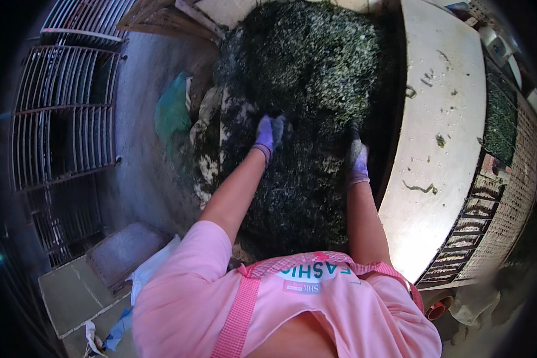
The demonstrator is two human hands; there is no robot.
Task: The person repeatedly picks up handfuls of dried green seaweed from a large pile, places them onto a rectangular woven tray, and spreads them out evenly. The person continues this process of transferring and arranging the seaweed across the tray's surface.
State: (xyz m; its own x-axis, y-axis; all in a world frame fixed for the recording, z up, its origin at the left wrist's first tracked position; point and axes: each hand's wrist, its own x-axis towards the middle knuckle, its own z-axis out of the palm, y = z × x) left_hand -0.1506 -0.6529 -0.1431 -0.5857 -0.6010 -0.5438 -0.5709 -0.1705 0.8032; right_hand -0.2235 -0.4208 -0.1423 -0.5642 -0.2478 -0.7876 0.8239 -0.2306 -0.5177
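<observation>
A big heap of dark green, wet-looking shredded leaves (316,65) lies in front of me and spreads back toward my body. My left hand (269,132), in a purple and grey work glove, reaches into the leaves at the left of the heap. Its fingers are blurred and partly sunk in the dark mass. Farther right, my right hand (358,158) wears a matching glove and reaches into the heap near its right edge. Leaves and shadow hide most of its fingers. Whether either hand grips any leaves cannot be made out.
A pale, wet ledge (429,137) with scraps of leaf runs along the right side. Beyond it stand a tray of green leaves (500,116) and a woven mat (513,197). At left are a green sack (173,110), a barred metal rack (65,113) and a grey floor (140,143).
</observation>
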